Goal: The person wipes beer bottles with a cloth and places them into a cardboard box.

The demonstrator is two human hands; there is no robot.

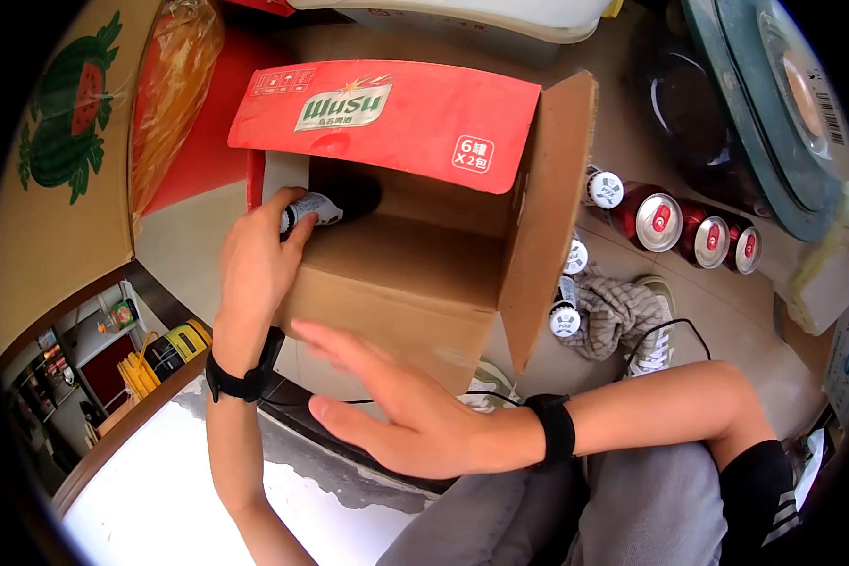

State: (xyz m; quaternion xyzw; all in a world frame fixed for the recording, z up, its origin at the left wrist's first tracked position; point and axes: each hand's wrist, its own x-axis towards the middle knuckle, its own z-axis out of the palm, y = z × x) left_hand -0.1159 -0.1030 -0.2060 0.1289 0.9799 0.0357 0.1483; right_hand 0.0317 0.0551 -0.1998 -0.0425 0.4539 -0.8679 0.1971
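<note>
A red cardboard beer box (415, 123) lies in front of me with its opening towards me and its flaps spread. My left hand (258, 255) is closed around the neck of a dark beer bottle (323, 209) with a white neck label. The bottle lies tilted inside the box at its left side, its cap end towards me. My right hand (415, 420) is below the lower cardboard flap, fingers stretched out and slightly blurred, holding nothing.
Right of the box stand white-capped bottles (564, 319) and red drink cans (658, 223) on the tiled floor. A crumpled checked cloth (608, 311) lies near a shoe (653, 354). A watermelon-print carton (85, 123) is at left, a large teal-lidded container (764, 113) at right.
</note>
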